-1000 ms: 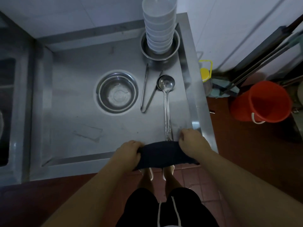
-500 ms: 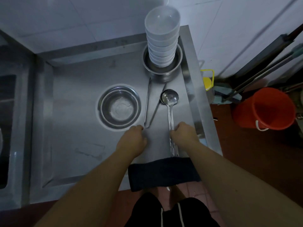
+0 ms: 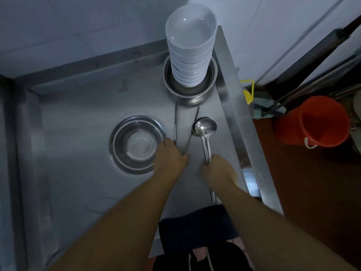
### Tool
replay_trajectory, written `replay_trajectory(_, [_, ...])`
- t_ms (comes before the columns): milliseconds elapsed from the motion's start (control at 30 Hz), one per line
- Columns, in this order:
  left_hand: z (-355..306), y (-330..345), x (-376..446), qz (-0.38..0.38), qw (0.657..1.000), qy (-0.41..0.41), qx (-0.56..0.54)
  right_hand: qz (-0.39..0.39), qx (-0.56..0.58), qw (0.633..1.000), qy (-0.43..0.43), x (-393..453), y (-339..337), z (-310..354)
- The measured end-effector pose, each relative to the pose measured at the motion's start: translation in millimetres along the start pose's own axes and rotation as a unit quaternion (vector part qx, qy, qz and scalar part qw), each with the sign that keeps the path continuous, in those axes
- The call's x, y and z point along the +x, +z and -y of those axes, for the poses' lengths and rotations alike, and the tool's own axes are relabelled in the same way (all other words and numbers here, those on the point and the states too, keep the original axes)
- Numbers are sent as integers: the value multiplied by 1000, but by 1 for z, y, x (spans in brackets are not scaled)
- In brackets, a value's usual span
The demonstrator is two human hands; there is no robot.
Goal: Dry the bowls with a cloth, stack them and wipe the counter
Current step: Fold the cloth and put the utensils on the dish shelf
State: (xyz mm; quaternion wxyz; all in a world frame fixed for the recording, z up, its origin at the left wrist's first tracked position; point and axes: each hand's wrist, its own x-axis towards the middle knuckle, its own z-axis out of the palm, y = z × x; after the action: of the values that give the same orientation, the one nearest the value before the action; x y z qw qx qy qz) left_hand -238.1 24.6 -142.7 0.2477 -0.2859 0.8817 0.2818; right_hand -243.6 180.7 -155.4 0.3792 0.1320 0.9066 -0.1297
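Observation:
A tall stack of white bowls (image 3: 190, 55) stands inside a steel basin (image 3: 214, 75) at the counter's back right corner. A single steel bowl (image 3: 136, 145) sits mid-counter. The dark cloth (image 3: 195, 227) lies draped over the front edge, with neither hand on it. My left hand (image 3: 172, 159) has its fingers curled over the joined end of the steel tongs (image 3: 175, 124), right beside the steel bowl's rim. My right hand (image 3: 218, 169) curls round the handle of the ladle (image 3: 205, 127), whose handle end shows behind my wrist.
The steel counter (image 3: 78, 173) has a raised rim along its right side (image 3: 234, 118) and back. On the floor to the right are an orange bucket (image 3: 312, 122), a yellow-capped bottle (image 3: 248, 94) and mop handles leaning on the wall.
Both hands let go of the cloth, leaving it on the front edge, and reached forward: the left onto the tongs, the right onto the ladle handle.

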Motion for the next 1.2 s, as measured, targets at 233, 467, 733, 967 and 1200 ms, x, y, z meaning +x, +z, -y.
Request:
replay_trajectory(233, [-14,3,15,7,999,-2,34,-24,66,997,-10,14,-10,10])
replay_trajectory(467, [-7,-14,7,17,999,-27,34,-30,66,997,-13,12,-23,10])
replay_trajectory(733, [23,-36,-27,46,992,-91,-69,-51,47,998,0,-10,-52,15])
replay_trajectory(967, [43,-50,-88,25,967,-129,-217,-30,-17,995,-88,-36,-71,0])
replay_trajectory(1200, [36,-68,-176,-117,897,-206,-373,-29,-117,958,-261,-81,-107,-10])
